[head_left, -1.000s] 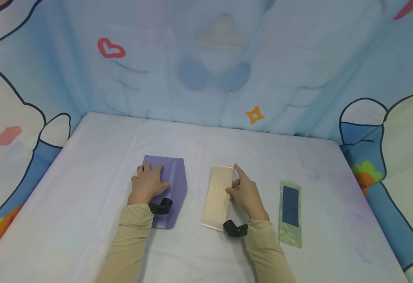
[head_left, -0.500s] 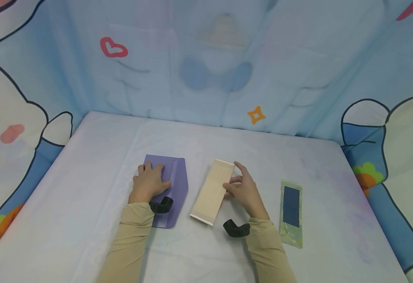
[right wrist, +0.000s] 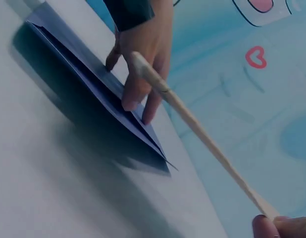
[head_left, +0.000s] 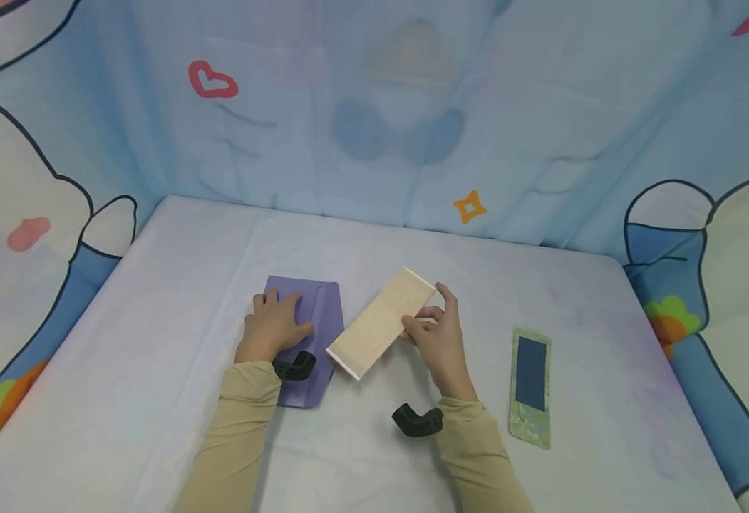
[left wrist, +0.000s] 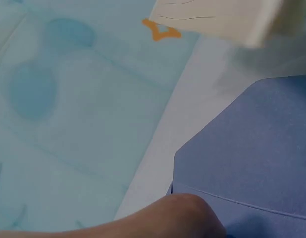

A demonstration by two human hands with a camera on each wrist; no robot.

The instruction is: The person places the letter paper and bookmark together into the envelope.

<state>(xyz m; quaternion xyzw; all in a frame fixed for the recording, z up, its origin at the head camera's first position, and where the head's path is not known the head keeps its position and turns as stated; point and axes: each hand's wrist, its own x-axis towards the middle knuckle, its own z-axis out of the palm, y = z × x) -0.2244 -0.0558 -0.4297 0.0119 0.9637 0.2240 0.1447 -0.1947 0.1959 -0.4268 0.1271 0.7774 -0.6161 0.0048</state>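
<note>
A purple envelope [head_left: 329,313] lies on the table with its flap side extended to the right. My left hand [head_left: 274,326] rests on it with fingers spread, holding it down. My right hand [head_left: 441,342] pinches the right long edge of a flat, cream rectangular piece [head_left: 380,324] with whitish strips at its short ends. That piece slants, its lower left corner at the envelope's right edge in the head view. From the right wrist view, the cream piece [right wrist: 202,136] shows edge-on as a thin strip, and the envelope's opening [right wrist: 93,87] gapes slightly.
A long green patterned card with a navy panel [head_left: 531,374] lies to the right of my right hand. Black wrist cameras [head_left: 417,420] sit at both wrists. Behind the white table [head_left: 605,342] hangs a blue cartoon curtain [head_left: 374,107].
My right hand has raised and turned the cream piece, its lower end swinging left toward the envelope. Its pleated-looking face has given way to a smooth one. The left hand stays on the envelope.
</note>
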